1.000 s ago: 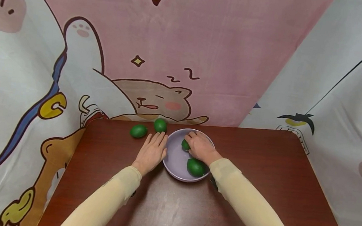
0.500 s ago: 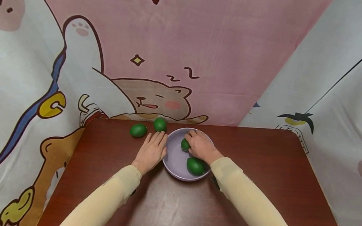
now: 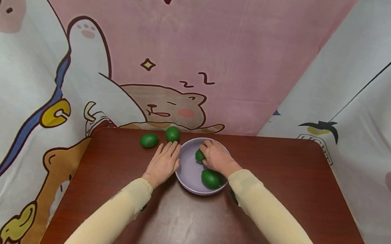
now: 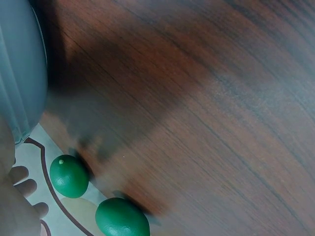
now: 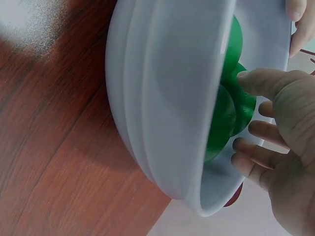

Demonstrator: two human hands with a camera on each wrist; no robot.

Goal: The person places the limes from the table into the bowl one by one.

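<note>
A light purple bowl (image 3: 185, 172) stands on the table with limes in it. My right hand (image 3: 216, 157) reaches into the bowl, its thumb and bent fingers about a lime (image 3: 199, 156). In the right wrist view, the thumb (image 5: 261, 81) lies against that lime's side and the fingertips are close below it. Another lime (image 3: 211, 179) sits at the bowl's near side, and three green shapes show inside in the right wrist view. My left hand (image 3: 163, 163) lies flat with straight fingers at the bowl's left rim, its fingertips near a lime (image 3: 172, 134) on the table.
A second loose lime (image 3: 149, 140) lies further left near the table's back edge. The dark red-brown wooden table (image 3: 178, 226) ends at a cartoon-printed cloth (image 3: 236, 63) hanging behind it. Cloth also hangs along both sides.
</note>
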